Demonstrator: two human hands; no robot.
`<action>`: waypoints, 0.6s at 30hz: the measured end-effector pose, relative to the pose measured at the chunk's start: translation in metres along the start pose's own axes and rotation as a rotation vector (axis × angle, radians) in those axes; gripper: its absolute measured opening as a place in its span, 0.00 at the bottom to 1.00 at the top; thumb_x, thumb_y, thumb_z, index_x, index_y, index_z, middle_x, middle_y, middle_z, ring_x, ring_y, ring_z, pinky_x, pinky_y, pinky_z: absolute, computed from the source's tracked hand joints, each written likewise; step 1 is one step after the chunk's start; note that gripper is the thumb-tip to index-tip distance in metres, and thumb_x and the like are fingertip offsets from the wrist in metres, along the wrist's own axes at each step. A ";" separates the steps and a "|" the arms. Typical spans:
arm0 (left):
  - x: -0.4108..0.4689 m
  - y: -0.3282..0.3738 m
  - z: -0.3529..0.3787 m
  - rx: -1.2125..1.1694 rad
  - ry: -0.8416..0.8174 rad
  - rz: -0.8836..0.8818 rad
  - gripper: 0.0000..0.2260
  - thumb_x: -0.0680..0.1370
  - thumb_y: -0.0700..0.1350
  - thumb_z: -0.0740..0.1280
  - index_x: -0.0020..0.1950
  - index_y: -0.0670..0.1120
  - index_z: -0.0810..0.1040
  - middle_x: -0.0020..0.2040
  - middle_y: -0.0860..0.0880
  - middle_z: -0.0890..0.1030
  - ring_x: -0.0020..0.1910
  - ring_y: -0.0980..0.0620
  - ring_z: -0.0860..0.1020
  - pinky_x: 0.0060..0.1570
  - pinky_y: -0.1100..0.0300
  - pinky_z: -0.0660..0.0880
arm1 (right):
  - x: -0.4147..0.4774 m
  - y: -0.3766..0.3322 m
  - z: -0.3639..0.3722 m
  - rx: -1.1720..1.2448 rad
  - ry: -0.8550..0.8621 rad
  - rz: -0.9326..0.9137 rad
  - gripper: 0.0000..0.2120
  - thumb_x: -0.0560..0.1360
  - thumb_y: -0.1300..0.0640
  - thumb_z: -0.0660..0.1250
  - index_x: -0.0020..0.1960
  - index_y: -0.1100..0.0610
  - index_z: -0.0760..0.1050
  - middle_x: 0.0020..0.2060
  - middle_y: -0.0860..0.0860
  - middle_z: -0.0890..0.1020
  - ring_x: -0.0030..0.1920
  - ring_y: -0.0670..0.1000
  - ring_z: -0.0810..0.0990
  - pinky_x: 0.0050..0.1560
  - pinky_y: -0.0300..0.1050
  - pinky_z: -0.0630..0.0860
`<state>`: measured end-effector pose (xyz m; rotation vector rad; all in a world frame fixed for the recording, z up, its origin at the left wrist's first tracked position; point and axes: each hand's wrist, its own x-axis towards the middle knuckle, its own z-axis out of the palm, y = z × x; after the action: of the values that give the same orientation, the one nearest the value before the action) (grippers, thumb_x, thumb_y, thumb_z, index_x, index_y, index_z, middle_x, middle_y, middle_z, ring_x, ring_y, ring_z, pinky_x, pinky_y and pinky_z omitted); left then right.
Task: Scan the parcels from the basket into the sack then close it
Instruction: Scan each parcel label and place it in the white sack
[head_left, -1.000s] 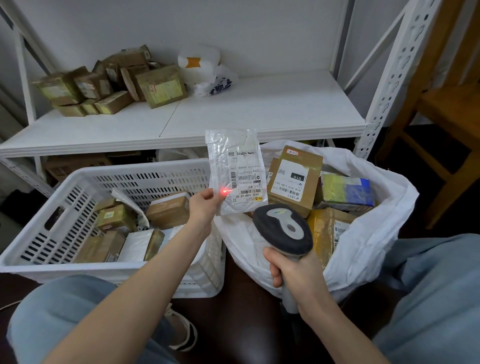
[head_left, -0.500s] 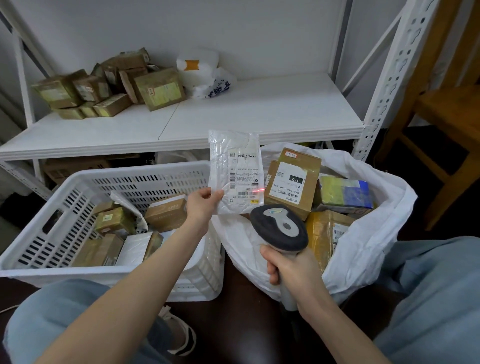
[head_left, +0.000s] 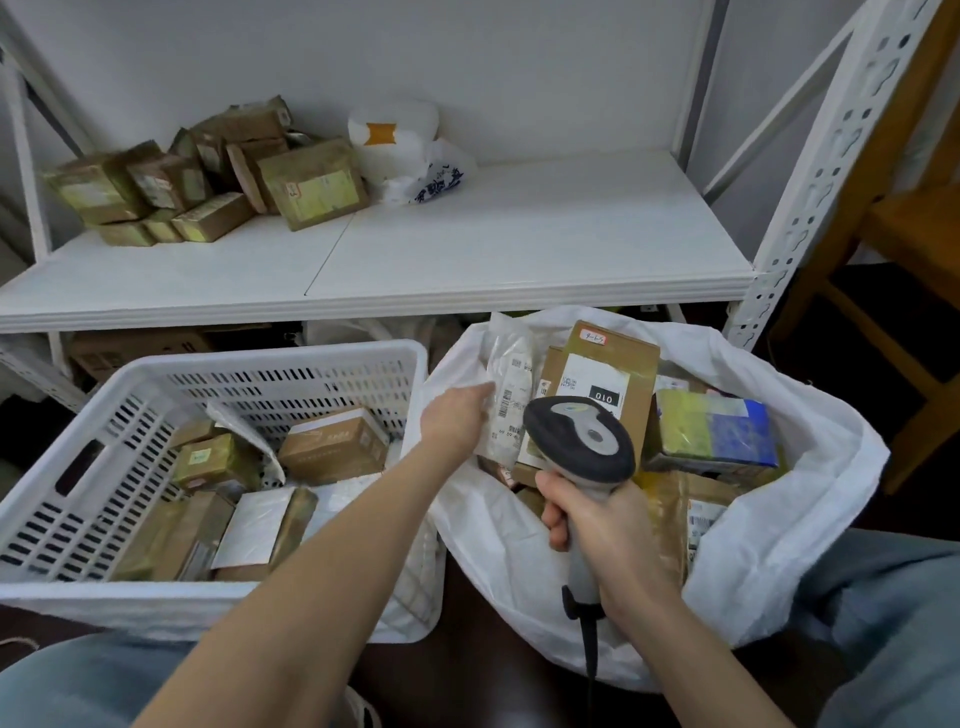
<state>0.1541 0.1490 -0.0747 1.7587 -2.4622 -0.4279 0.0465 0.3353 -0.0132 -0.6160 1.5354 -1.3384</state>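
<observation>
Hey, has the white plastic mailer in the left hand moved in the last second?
Yes. The mailer has gone right and down from over the basket rim into the sack, held by the left hand.

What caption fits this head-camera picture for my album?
Left hand holds a white mailer inside the sack's mouth; right hand grips the barcode scanner.

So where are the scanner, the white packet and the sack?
scanner (head_left: 579, 436), head view, on its dark head
white packet (head_left: 511, 371), head view, on its printed label
sack (head_left: 810, 499), head view, on its bare right wall
</observation>
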 end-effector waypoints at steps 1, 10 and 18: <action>0.001 -0.004 0.002 0.042 -0.009 0.019 0.18 0.80 0.43 0.58 0.70 0.53 0.71 0.58 0.45 0.78 0.57 0.43 0.76 0.50 0.53 0.73 | 0.005 0.001 0.004 -0.007 0.000 0.008 0.09 0.73 0.62 0.72 0.36 0.65 0.78 0.25 0.54 0.78 0.22 0.46 0.73 0.25 0.37 0.72; -0.027 -0.138 -0.016 0.180 0.089 -0.071 0.16 0.78 0.45 0.63 0.66 0.48 0.73 0.59 0.45 0.72 0.55 0.43 0.74 0.41 0.52 0.73 | 0.039 0.003 0.098 -0.012 -0.199 0.097 0.08 0.73 0.63 0.70 0.36 0.62 0.78 0.23 0.53 0.77 0.23 0.49 0.71 0.28 0.43 0.70; 0.004 -0.266 0.026 0.141 -0.213 -0.370 0.24 0.75 0.46 0.69 0.69 0.43 0.65 0.65 0.43 0.69 0.62 0.42 0.72 0.55 0.49 0.74 | 0.104 0.038 0.220 0.043 -0.311 0.356 0.05 0.73 0.62 0.71 0.39 0.61 0.78 0.23 0.52 0.76 0.21 0.47 0.70 0.25 0.39 0.69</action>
<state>0.3895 0.0703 -0.1730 2.3539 -2.3456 -0.5024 0.2087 0.1580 -0.0669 -0.4710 1.2872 -0.9537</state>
